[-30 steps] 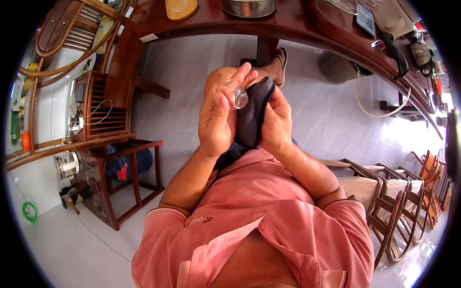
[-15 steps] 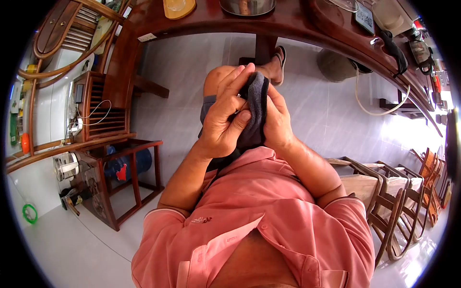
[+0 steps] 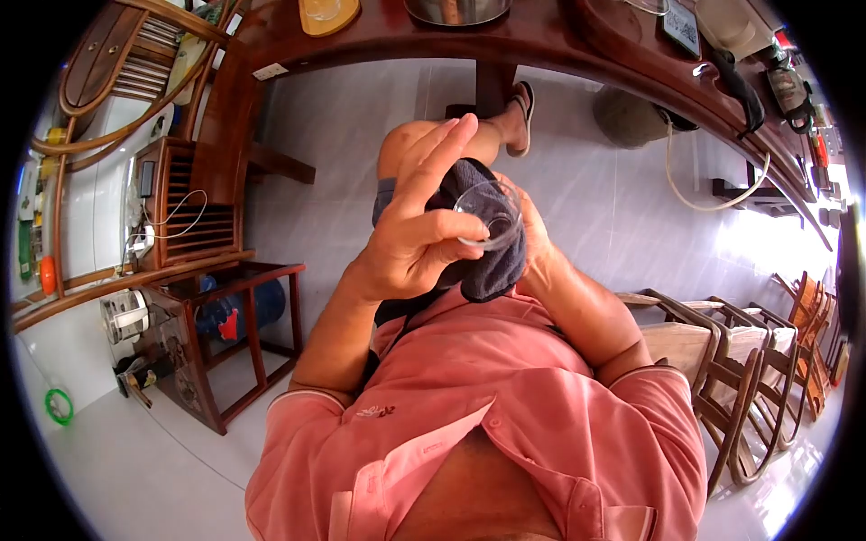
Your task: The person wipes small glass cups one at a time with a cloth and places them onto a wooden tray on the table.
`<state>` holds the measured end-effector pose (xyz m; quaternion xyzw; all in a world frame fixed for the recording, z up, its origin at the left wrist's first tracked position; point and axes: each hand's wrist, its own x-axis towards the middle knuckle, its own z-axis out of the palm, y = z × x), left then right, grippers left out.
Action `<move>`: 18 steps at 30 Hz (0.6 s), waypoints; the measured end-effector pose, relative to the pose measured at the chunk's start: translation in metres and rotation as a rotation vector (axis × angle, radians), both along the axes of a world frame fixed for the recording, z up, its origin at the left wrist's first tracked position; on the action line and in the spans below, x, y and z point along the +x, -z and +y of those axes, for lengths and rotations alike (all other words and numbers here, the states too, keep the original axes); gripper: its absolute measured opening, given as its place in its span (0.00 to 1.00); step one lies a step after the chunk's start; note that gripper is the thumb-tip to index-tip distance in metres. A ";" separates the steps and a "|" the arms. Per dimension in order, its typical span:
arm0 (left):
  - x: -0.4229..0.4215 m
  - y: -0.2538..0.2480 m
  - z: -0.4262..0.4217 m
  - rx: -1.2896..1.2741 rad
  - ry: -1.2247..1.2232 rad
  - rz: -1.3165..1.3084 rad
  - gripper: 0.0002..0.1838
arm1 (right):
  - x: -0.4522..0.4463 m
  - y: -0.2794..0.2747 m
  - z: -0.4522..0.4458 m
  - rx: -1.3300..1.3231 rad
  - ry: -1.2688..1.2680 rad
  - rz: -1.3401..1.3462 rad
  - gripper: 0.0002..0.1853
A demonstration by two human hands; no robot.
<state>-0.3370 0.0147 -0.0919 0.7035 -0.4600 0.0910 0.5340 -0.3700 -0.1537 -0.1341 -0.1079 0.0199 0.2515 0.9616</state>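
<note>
My left hand [image 3: 410,225] pinches the rim of a small clear glass cup [image 3: 494,206] between thumb and index finger, its other fingers stretched out. The cup's open mouth faces me. Behind and below it, a dark grey cloth [image 3: 496,275] is held by my right hand [image 3: 534,221], whose fingers are partly hidden by the cloth and cup. Both hands are close together above my lap.
A dark wooden table [image 3: 379,50] runs across the top, bearing a metal pot [image 3: 458,11], a wooden board [image 3: 341,20] and a phone [image 3: 681,29]. A bucket [image 3: 629,119] stands beneath it. Wooden chairs [image 3: 677,343] are at right, a wooden frame [image 3: 254,361] at left.
The cup, hidden behind the cloth half a second ago, now shows in front of it with its mouth toward me. The cloth has spread and hangs lower. The view has shifted slightly.
</note>
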 end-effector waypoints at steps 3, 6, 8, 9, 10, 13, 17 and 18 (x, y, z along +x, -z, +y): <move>0.000 -0.015 0.001 0.049 -0.021 -0.117 0.10 | 0.000 0.011 -0.006 -0.171 -0.023 -0.155 0.17; 0.000 -0.023 0.005 0.164 -0.170 -0.298 0.09 | -0.003 0.021 -0.013 -0.229 -0.053 -0.198 0.19; -0.001 -0.027 0.009 0.224 -0.242 -0.353 0.08 | -0.004 0.027 -0.014 -0.180 -0.041 -0.182 0.20; 0.000 -0.027 0.011 0.243 -0.258 -0.378 0.08 | 0.002 0.033 -0.017 -0.174 -0.031 -0.221 0.26; 0.000 -0.027 0.012 0.262 -0.266 -0.401 0.08 | 0.002 0.038 -0.017 -0.015 0.022 -0.232 0.30; -0.003 -0.028 0.007 0.246 -0.295 -0.390 0.08 | 0.002 0.038 -0.022 -0.028 0.077 -0.121 0.33; -0.004 -0.027 0.005 0.321 -0.242 -0.351 0.09 | 0.000 0.025 -0.009 -0.155 0.127 -0.106 0.21; -0.005 -0.024 0.004 0.301 -0.235 -0.323 0.09 | 0.001 0.021 -0.009 -0.154 0.133 -0.121 0.19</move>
